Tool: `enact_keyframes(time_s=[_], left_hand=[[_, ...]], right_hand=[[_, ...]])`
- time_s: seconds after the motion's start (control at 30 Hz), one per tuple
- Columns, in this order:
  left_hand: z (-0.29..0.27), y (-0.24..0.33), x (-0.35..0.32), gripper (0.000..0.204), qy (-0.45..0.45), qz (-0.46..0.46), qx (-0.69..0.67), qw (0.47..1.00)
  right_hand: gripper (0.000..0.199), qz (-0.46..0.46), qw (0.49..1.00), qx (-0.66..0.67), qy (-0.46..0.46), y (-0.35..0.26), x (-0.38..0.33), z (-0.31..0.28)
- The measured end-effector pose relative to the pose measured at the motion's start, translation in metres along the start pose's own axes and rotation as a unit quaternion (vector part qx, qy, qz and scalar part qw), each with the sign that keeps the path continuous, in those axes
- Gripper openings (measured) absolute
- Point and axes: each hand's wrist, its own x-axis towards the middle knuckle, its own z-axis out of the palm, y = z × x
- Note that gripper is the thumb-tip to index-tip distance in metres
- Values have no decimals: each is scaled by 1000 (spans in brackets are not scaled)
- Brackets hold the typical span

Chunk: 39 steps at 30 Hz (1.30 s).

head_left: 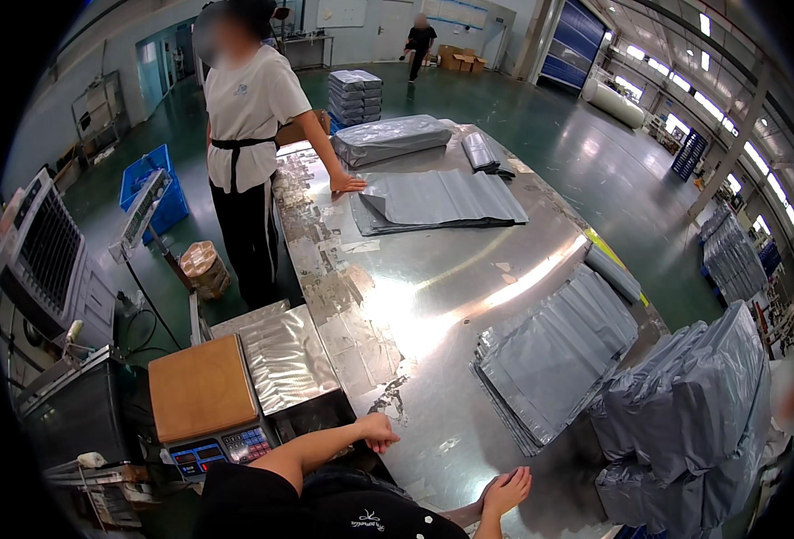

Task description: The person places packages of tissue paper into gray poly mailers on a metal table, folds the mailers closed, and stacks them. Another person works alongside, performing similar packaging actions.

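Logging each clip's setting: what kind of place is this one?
Most likely a warehouse or factory packing floor. A long metal table carries stacks of grey mailer bags, a weighing scale stands beside it, and both hands rest empty on the table edge.

On the tabletop [433, 296] a stack of flat bags [554, 359] lies at the right, folded bags [442, 199] lie behind, and a scale [204, 395] stands left of it.
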Motion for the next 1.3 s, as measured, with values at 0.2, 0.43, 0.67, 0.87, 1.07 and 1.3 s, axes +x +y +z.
enact_keyframes(time_s=[0.2,0.43,0.67,0.87,1.07,1.3], left_hand=[[0,1,-1,37,-1,1,-1,1000],[0,-3,7,38,-9,-1,2,1000],[0,-4,6,39,-6,3,9,1000],[-2,0,2,39,-5,4,7,1000],[-1,-4,7,38,-8,2,1,1000],[-1,-1,2,37,-2,4,-12,1000]], right_hand=[[44,0,1000,-3,-4,1,0,-1],[44,7,1000,-1,-9,0,1,-1],[44,11,1000,6,-8,-1,0,-2],[43,6,1000,17,1,1,1,2],[43,6,1000,23,2,2,1,2],[43,10,1000,21,1,-1,1,1]])
